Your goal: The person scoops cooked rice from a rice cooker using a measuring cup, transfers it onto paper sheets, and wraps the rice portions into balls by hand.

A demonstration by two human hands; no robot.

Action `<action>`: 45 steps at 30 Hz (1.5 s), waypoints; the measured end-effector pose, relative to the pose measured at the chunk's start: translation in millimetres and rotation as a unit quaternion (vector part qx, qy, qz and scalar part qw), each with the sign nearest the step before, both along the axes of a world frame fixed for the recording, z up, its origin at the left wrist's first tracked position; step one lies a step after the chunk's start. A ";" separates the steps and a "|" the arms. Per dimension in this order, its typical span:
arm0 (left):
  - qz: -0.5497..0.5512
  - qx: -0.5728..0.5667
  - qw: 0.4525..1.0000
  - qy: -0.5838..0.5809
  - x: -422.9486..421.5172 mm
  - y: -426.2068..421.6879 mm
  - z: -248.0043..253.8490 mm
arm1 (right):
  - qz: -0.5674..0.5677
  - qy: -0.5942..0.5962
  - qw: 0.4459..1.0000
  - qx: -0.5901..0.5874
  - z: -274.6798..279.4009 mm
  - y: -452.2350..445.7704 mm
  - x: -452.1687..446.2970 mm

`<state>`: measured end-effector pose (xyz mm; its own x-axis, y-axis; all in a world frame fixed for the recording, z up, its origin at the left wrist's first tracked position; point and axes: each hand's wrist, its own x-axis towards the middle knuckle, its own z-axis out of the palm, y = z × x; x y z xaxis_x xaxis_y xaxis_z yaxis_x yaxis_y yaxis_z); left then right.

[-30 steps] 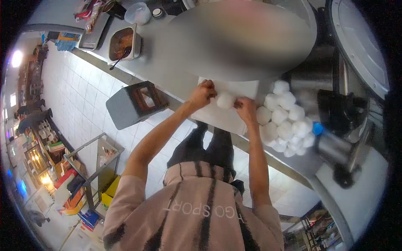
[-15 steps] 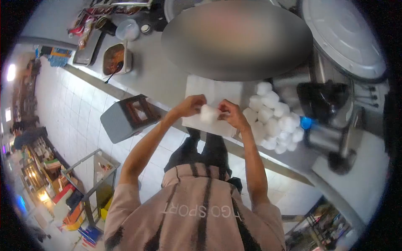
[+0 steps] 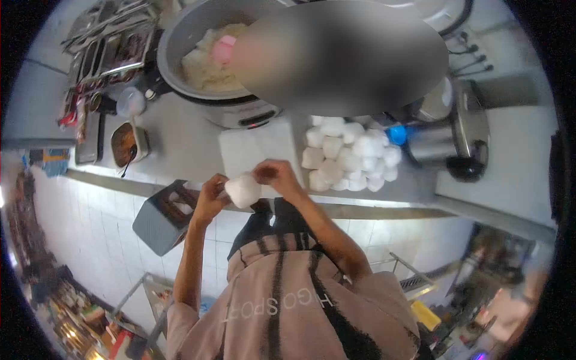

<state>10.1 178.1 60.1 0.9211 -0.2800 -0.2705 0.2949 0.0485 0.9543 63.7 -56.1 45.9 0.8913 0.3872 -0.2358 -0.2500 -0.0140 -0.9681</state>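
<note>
A rounded white wrapped bundle [image 3: 243, 191] is held up between my two hands, over the front edge of the counter. My left hand [image 3: 212, 197] is closed on its left side, fingers curled against it. On its upper right side, my right hand [image 3: 278, 178] pinches at the wrapping; its fingertips are partly hidden. Behind them lies a stack of white sheets [image 3: 255, 144] on the counter. To the right sits a heap of several similar white bundles [image 3: 348, 157].
A large rice cooker [image 3: 180, 78] holds white rice [image 3: 207, 71] and a pink scoop [image 3: 223, 50]. At the left stands a metal container of reddish food [image 3: 127, 143] with a spoon. A grey bin [image 3: 157, 225] is below the counter [image 3: 180, 135]. A steel pot [image 3: 441, 135] stands right. A blur hides the upper middle.
The view has swung right and back, bringing the rice cooker into sight. The bundle stays in both hands and has come nearer my body, with its rounded side now turned up.
</note>
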 end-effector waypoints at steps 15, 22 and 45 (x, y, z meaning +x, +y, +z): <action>0.072 -0.032 0.990 0.115 -13.9 -48.6 31.1 | -0.113 0.163 0.956 0.216 52.9 -4.7 -45.8; 0.113 -0.401 0.869 0.268 -12.0 -94.5 6.2 | -0.154 0.033 0.980 0.125 87.5 -25.4 -42.5; -0.094 -0.055 0.974 0.198 84.6 -208.7 32.4 | -0.573 -0.061 0.731 -0.366 -5.4 -322.6 -5.3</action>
